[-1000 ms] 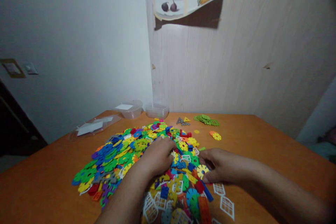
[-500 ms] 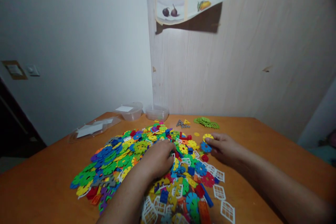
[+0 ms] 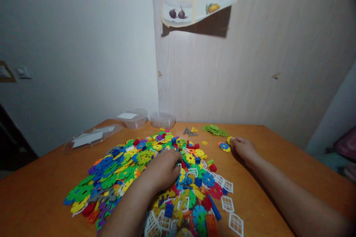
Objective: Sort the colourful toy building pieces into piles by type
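A heap of coloured plastic building pieces (image 3: pixel 130 172) covers the middle of the table, mostly notched flower-shaped discs with bricks and white window frames among them. My left hand (image 3: pixel 167 168) rests palm down on the heap, thumb apart from the loosely bent fingers; its fingertips are partly hidden. Right of the heap, my right hand (image 3: pixel 244 150) pinches a yellow notched disc (image 3: pixel 230 140) between thumb and fingers, low over the table. Just left of it lies a small group of discs, with a blue disc (image 3: pixel 224 147) on top and yellow and orange edges showing.
Green lattice pieces (image 3: pixel 214 130) and grey triangular pieces (image 3: pixel 190 132) lie at the back. Clear plastic tubs (image 3: pixel 163 120) stand against the wall, and a clear bag with white paper (image 3: pixel 89 139) lies at the left. Fruit pictures (image 3: pixel 198 0) hang above.
My right hand has moved right, away from the heap, with the yellow disc. The blue disc beside it now lies on the small group. My left hand has stayed on the heap.
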